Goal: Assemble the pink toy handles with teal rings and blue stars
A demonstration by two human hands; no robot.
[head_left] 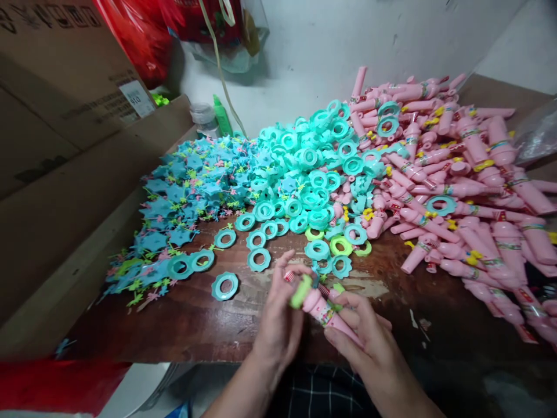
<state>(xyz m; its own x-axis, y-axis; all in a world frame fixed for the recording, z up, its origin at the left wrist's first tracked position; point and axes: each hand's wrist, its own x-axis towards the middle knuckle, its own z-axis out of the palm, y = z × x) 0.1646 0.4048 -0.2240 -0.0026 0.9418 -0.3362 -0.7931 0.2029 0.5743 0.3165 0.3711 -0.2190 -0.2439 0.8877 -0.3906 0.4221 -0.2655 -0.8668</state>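
- Right hand pinched the pink tube, top toward ten o'clock.
- Left hand curled beside green piece; grip unclear.
- Fitting appeared underway; steady alignment seemed needed.

Left hand upright, fingers half-curled; right hand closed, forearms converging.

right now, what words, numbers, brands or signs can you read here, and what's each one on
"910", or "016" if upside down: white label on the cardboard box.
Row of symbols at the box's top left: too blurred to name.
Dark printed lines on the box: too blurred to read.
Markings on the hanging red bag: too blurred.
Bands on the held pink toy: too small to read.
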